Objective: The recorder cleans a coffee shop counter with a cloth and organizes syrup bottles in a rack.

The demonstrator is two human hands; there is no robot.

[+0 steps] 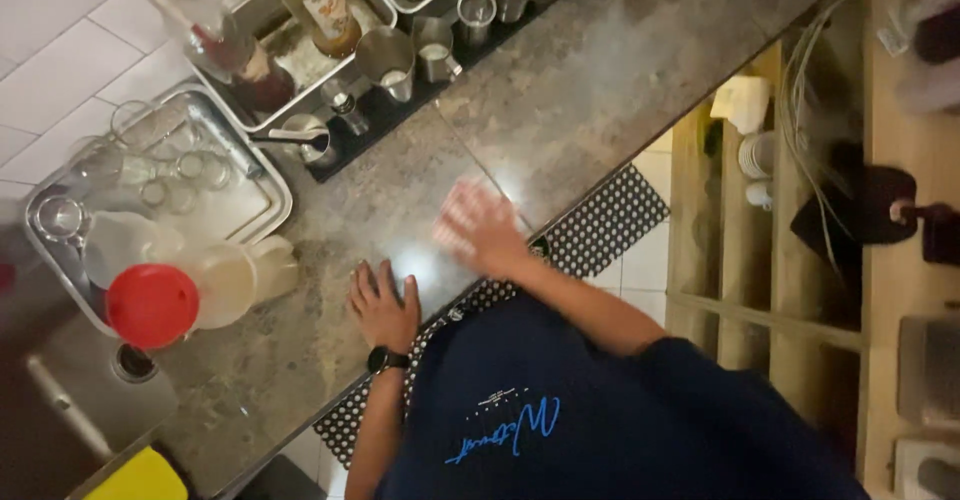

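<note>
The stone counter (590, 90) runs from near left to far right. At far left sits a metal tray (262, 182) of glasses, with a red-lidded jug (152, 305) at its near edge. The left hand (384, 307) lies flat on the counter, fingers spread. Right of it, the blurred right hand (484, 232) seems to press a pinkish cloth (462, 208) onto the counter.

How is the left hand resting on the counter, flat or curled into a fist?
Flat. The left hand lies palm down on the stone counter, fingers spread, holding nothing. The right hand beside it is motion-blurred.
</note>
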